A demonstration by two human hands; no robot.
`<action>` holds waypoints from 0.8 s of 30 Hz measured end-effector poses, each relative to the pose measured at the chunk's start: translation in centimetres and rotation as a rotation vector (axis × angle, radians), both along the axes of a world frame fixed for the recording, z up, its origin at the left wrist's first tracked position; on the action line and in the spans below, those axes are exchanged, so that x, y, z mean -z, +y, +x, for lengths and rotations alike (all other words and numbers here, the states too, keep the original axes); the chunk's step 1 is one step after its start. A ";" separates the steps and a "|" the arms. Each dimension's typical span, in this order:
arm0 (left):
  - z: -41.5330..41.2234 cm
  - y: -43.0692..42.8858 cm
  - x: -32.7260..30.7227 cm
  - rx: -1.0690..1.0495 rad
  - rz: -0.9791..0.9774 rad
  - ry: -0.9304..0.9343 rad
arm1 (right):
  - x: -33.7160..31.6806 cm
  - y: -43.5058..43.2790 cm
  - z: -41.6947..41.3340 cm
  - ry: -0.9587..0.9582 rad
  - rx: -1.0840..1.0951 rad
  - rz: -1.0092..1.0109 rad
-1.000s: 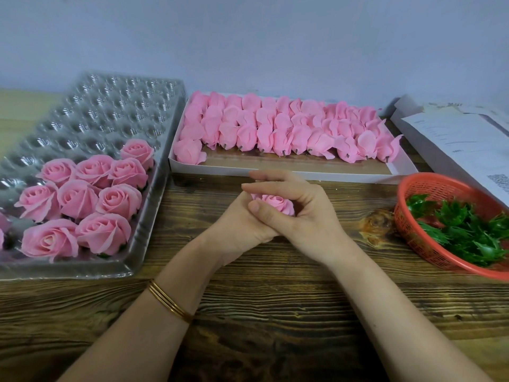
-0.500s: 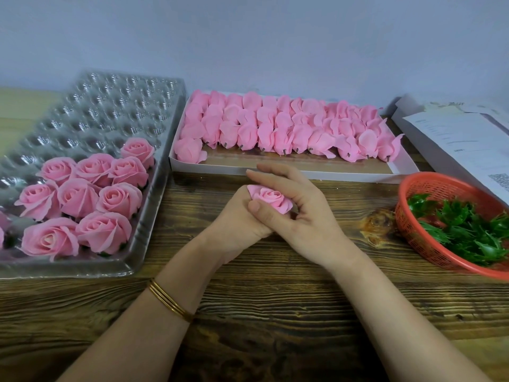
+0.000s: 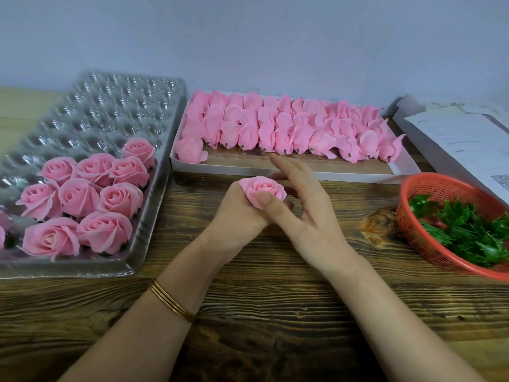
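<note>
Head, rose [image 3: 266, 188] in left hand [image 3: 237, 219], right hand [image 3: 311, 220] touching

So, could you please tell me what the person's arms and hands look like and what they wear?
Both forearms are bare, with no sleeves in view, and neither the left hand nor the right hand wears a glove or a visible ring. The left wrist carries thin gold-coloured bangles; the right wrist is bare.
</note>
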State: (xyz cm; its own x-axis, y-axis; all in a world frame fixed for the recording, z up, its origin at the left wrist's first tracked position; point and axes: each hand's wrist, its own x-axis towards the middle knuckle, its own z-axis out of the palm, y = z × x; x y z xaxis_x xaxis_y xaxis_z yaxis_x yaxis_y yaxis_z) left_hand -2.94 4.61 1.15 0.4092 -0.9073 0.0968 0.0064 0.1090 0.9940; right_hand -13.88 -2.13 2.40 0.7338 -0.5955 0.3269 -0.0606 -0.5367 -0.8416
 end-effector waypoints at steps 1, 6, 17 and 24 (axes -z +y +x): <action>-0.1 0.0 -0.1 -0.011 -0.009 0.003 | 0.0 0.1 0.0 -0.001 -0.005 -0.003; -0.6 0.1 -0.6 -0.071 -0.057 0.030 | 0.6 0.5 0.2 0.084 -0.024 -0.059; 0.1 0.0 0.0 -0.060 -0.054 0.027 | 1.0 -0.4 0.0 0.121 -0.015 -0.026; 0.6 0.0 0.1 -0.128 -0.056 0.032 | 1.4 -2.0 0.3 -0.188 0.100 0.688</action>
State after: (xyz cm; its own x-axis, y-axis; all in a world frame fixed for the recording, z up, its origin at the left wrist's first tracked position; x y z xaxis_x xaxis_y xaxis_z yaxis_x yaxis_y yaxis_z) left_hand -2.30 4.58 1.04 0.5251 -0.8409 0.1309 0.0204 0.1662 0.9859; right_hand -13.59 -4.17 1.05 0.6329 -0.7736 -0.0318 0.0969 0.1199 -0.9880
